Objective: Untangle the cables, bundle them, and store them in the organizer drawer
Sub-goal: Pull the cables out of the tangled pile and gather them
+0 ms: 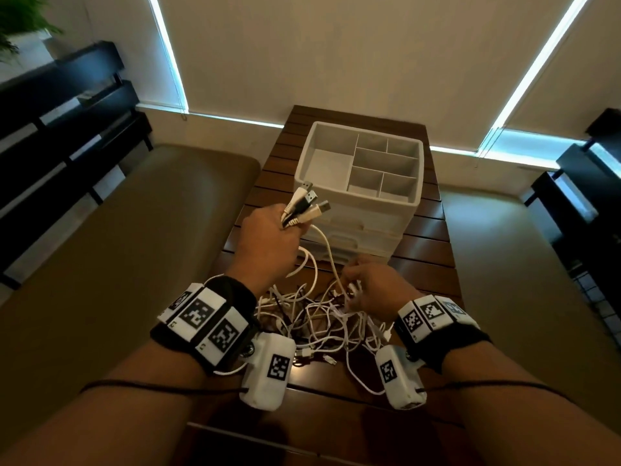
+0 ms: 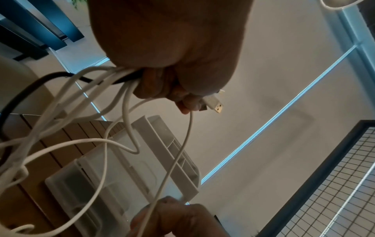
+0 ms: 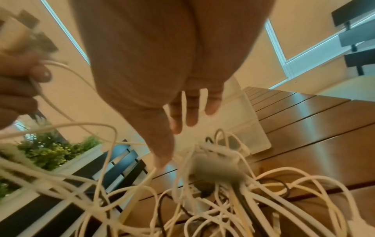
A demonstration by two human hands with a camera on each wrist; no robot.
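A cable tangle [image 1: 322, 317] blocks the organizer [image 1: 361, 183] drawer fronts; its top tray lies unobstructed.

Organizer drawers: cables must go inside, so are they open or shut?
Shut: organizer drawer fronts sit flush; only its empty top tray is open.

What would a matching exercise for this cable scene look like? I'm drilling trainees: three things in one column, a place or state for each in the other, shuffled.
Things:
1. USB plugs
2. tangled cables
3. organizer

Places or states:
a. top compartments empty, at the table's far end
b. gripped in the left hand
c. heaped on the table, right hand reaching in

Pairs: 1-b, 2-c, 3-a
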